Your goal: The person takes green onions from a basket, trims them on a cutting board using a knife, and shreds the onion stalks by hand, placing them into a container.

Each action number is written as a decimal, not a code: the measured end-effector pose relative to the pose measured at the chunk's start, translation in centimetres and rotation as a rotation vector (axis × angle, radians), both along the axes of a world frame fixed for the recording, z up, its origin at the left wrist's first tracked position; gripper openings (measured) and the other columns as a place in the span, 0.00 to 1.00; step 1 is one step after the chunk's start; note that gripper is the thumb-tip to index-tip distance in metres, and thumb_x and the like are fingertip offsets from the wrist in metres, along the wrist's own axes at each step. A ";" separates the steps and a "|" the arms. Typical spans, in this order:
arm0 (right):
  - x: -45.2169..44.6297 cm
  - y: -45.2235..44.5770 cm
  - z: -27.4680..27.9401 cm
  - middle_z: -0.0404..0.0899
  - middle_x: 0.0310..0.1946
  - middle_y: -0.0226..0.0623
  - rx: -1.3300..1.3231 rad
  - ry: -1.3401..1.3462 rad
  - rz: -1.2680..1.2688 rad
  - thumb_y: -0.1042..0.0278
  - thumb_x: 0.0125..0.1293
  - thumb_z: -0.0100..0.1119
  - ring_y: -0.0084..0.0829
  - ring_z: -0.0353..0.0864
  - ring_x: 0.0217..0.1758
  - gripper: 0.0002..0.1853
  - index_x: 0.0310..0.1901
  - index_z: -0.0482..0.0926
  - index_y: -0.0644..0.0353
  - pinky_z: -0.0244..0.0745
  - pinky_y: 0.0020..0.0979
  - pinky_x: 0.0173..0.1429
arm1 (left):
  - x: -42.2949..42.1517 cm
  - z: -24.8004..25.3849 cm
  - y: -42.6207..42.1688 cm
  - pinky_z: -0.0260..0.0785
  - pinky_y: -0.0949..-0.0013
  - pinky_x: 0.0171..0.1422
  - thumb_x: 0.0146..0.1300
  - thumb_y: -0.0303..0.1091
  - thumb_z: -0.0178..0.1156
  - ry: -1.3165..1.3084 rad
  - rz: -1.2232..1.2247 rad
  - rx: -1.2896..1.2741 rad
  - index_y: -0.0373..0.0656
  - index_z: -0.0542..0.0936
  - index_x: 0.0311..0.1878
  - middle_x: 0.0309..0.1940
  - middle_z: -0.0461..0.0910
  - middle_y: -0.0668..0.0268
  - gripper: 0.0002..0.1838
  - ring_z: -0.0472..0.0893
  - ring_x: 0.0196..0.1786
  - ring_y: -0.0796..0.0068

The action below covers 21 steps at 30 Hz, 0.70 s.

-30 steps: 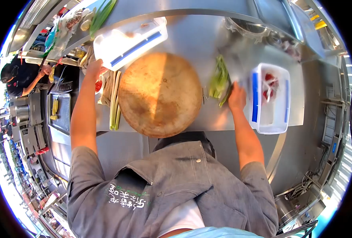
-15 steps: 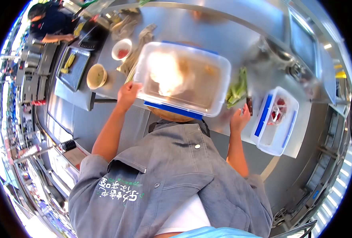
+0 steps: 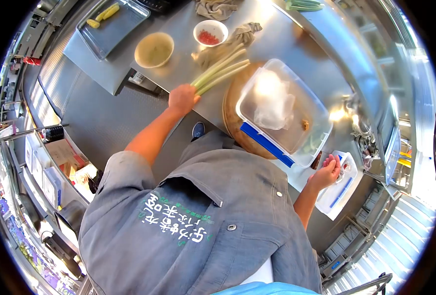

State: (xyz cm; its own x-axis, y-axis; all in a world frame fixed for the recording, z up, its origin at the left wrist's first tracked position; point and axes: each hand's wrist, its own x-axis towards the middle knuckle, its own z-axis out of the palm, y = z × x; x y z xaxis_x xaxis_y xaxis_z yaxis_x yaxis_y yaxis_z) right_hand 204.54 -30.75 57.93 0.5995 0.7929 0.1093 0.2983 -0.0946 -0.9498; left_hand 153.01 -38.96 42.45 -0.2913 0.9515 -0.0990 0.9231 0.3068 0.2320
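My left hand [image 3: 182,98] is closed around the lower ends of several pale green scallion stalks [image 3: 220,71], whose other ends reach over the counter. My right hand [image 3: 328,169] has loosely curved fingers and nothing visible in it. Between my hands, a clear plastic box [image 3: 317,142] with blue clips [image 3: 267,144] rests over a round wooden chopping board [image 3: 231,110]. Through it show whitish crumpled plastic, or glare, and a small brown piece. Near my right fingers lies a dark knife handle [image 3: 316,160], partly hidden.
A second clear box [image 3: 333,204] with blue clips stands beyond my right hand. On the left are a bowl of red pieces [image 3: 210,33], a beige bowl [image 3: 154,50], cloths [image 3: 247,32] and a metal tray [image 3: 105,46] with yellow pieces. Greens [image 3: 304,5] lie farther back.
The view has turned, so the box and counter appear shifted. My left hand has come away from the box's side and is on the scallions. The right hand stays near the second box.
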 end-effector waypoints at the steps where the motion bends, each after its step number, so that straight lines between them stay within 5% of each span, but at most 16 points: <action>1: -0.7 -0.4 0.4 0.88 0.51 0.37 0.028 -0.051 0.000 0.67 0.83 0.51 0.24 0.82 0.50 0.16 0.61 0.81 0.66 0.78 0.27 0.58 | -0.5 -1.8 0.1 0.80 0.53 0.52 0.67 0.45 0.68 -0.026 0.003 0.000 0.45 0.84 0.39 0.43 0.84 0.61 0.13 0.85 0.52 0.57; 3: -3.2 -1.4 1.9 0.88 0.51 0.37 0.034 -0.075 0.002 0.68 0.83 0.51 0.24 0.82 0.51 0.15 0.61 0.81 0.66 0.78 0.28 0.59 | -0.7 -5.6 0.5 0.80 0.52 0.52 0.62 0.46 0.70 0.099 -0.118 0.086 0.45 0.83 0.37 0.41 0.82 0.61 0.14 0.84 0.51 0.57; 7: -7.4 -3.4 2.8 0.88 0.50 0.38 0.066 -0.064 0.048 0.69 0.82 0.51 0.27 0.85 0.52 0.15 0.60 0.82 0.67 0.79 0.29 0.60 | -0.4 -4.6 0.2 0.80 0.52 0.51 0.59 0.42 0.69 0.117 -0.202 0.097 0.44 0.82 0.36 0.40 0.82 0.61 0.12 0.85 0.48 0.58; 10: -9.8 -4.1 3.0 0.88 0.50 0.38 0.096 -0.131 0.133 0.71 0.82 0.52 0.27 0.86 0.51 0.14 0.59 0.83 0.67 0.80 0.31 0.60 | -1.0 1.0 1.2 0.79 0.53 0.49 0.65 0.40 0.65 -0.098 -0.049 -0.020 0.43 0.84 0.40 0.39 0.85 0.61 0.10 0.86 0.45 0.57; 12: -11.6 -4.4 3.4 0.89 0.49 0.38 0.120 -0.194 0.193 0.73 0.81 0.53 0.27 0.86 0.51 0.14 0.59 0.84 0.67 0.80 0.31 0.60 | -2.6 4.6 1.6 0.78 0.58 0.46 0.71 0.39 0.63 -0.481 0.143 0.115 0.43 0.86 0.47 0.37 0.88 0.61 0.11 0.87 0.39 0.63; 14: -14.2 -4.3 4.9 0.89 0.47 0.39 0.133 -0.338 0.431 0.77 0.78 0.57 0.31 0.87 0.51 0.12 0.57 0.85 0.66 0.80 0.32 0.61 | -4.3 13.6 2.8 0.77 0.65 0.43 0.75 0.42 0.64 -0.766 0.277 0.189 0.43 0.86 0.52 0.35 0.89 0.62 0.13 0.85 0.36 0.74; 18: -17.5 -3.0 8.6 0.89 0.44 0.41 0.321 -0.552 0.663 0.80 0.72 0.62 0.36 0.87 0.50 0.13 0.56 0.86 0.65 0.79 0.33 0.60 | -2.8 24.4 1.4 0.70 0.78 0.37 0.69 0.31 0.73 -0.735 0.076 0.661 0.40 0.86 0.53 0.33 0.85 0.71 0.12 0.78 0.33 0.87; 21: -19.5 -2.2 11.3 0.88 0.47 0.44 0.496 -0.609 0.783 0.79 0.68 0.67 0.39 0.87 0.50 0.16 0.57 0.86 0.65 0.81 0.36 0.59 | 0.0 30.1 0.4 0.67 0.80 0.34 0.67 0.27 0.75 -0.638 -0.064 0.693 0.40 0.86 0.54 0.33 0.85 0.75 0.14 0.75 0.31 0.89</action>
